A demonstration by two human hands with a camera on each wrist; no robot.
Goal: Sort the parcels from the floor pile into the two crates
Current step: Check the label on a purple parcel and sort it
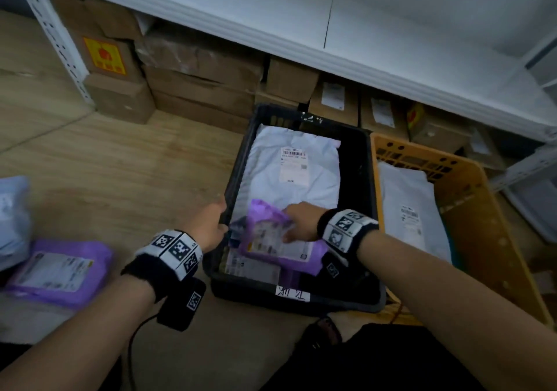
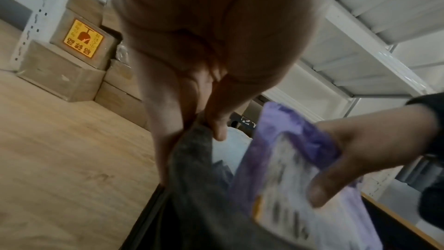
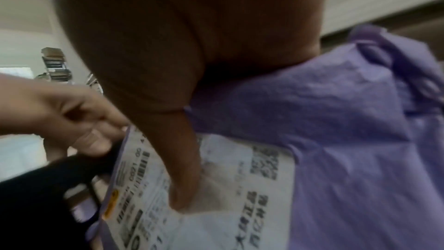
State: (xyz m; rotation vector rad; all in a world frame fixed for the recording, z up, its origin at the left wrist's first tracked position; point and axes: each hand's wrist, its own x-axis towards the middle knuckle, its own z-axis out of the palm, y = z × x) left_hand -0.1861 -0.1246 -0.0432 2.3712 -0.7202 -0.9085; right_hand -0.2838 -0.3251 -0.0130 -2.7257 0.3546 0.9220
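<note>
My right hand grips a purple parcel with a white label, thumb on the label, and holds it low over the near end of the black crate. My left hand grips the black crate's left rim, fingers curled over the edge. Inside the crate lie a large white parcel and other labelled parcels under the purple one. The yellow crate stands to the right with a white parcel in it. On the floor at left lie a purple parcel and a pale blue one.
Stacked cardboard boxes fill the space under a white shelf behind both crates. A white shelf upright stands at the far left. Bare wooden floor lies between the pile and the black crate. My dark-clothed legs are at the bottom.
</note>
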